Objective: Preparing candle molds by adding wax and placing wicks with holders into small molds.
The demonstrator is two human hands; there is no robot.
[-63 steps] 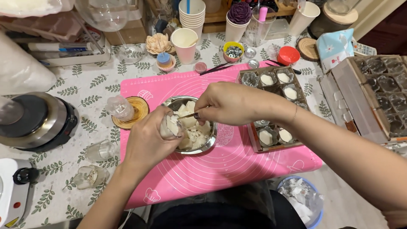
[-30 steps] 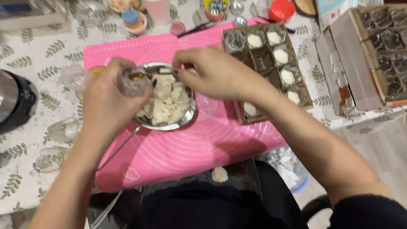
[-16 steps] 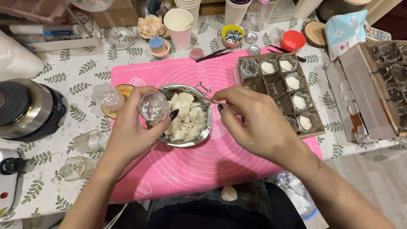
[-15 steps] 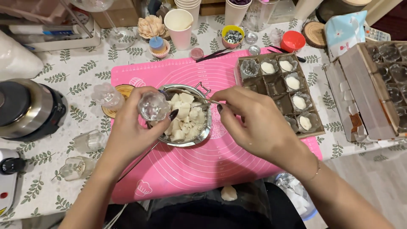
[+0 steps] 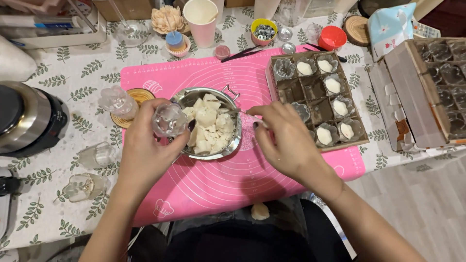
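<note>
Open mat in front, crowded edges

The near part of the pink mat [image 5: 233, 179] lay bare; the steel bowl [image 5: 228, 145] blocked its middle, the cardboard tray [image 5: 310, 104] the right, and small glass moulds [image 5: 97, 155], apparently lying on their sides, cluttered the counter [image 5: 82, 87] at left.

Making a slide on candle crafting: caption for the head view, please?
Left hand holds a clear glass jar beside a steel bowl of wax chunks.
</note>
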